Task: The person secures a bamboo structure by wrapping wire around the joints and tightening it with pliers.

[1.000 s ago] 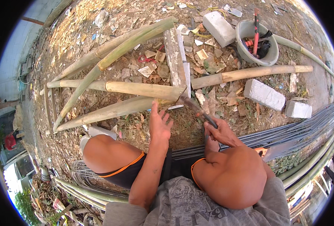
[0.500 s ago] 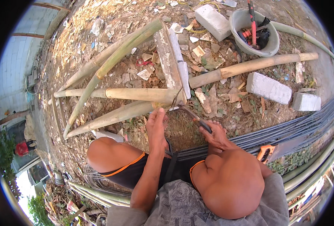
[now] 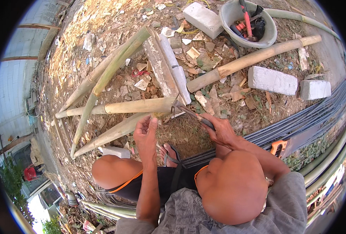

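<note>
Your right hand [image 3: 222, 132] clamps probably stiff, weighty pincers [image 3: 189, 112] at the handle [image 3: 208, 124], likely their surest hold, with the grip unclear in your curled left hand [image 3: 145, 134].

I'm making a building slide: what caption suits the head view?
The right hand grips a dark-handled tool at a bamboo pole's end, the left hand close by.

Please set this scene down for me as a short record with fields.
left hand: left hand, fingers curled, beside the bamboo poles; anything in it cannot be made out
right hand: right hand, gripping a dark-handled tool, its tip at the poles' near right end
upper right: grey bucket with a red-handled tool inside
right: orange-handled saw by dark rods
</note>
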Motion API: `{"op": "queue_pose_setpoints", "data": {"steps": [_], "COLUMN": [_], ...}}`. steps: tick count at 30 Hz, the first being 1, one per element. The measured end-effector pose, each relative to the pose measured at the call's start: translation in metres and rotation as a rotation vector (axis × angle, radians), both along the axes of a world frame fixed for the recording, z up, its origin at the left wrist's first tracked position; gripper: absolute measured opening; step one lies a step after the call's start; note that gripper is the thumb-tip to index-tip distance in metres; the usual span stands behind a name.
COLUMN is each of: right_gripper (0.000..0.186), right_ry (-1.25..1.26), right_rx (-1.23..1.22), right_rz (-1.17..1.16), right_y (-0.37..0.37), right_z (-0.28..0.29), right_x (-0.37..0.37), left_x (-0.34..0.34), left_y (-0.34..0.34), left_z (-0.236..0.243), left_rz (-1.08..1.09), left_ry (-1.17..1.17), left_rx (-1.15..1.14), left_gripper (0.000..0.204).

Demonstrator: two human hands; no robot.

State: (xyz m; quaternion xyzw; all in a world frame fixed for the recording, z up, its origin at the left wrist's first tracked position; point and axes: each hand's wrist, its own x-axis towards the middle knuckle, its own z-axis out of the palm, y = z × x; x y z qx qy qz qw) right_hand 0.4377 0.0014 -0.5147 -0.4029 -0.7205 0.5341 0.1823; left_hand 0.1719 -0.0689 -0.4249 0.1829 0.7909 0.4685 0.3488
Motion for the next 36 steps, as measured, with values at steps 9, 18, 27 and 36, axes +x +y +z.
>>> {"op": "queue_pose_setpoints", "data": {"steps": [9,18,27,36], "right_gripper": [0.044,0.048,0.054,0.048], "right_ry": [-0.129,-0.349,-0.406,-0.473], "right_rx": [0.059,0.124,0.186,0.115], "right_rz": [0.094,0.229,0.330,0.338], "right_y": [0.013,0.030,0.038,0.048], "right_z": [0.021,0.025,0.024,0.026], "right_x": [0.003,0.003,0.006,0.010], "left_x": [-0.009,0.009,0.012,0.030], "left_y": [-0.010,-0.003,-0.004,-0.009], "left_z": [-0.027,-0.024,-0.021,-0.049], "left_rz": [-0.149,-0.306,-0.301,-0.222], "left_ry": [0.009,0.220,0.237,0.078], "left_rx": [-0.086,-0.278,-0.320,-0.346], "left_gripper": [0.040,0.055,0.050,0.057]}}
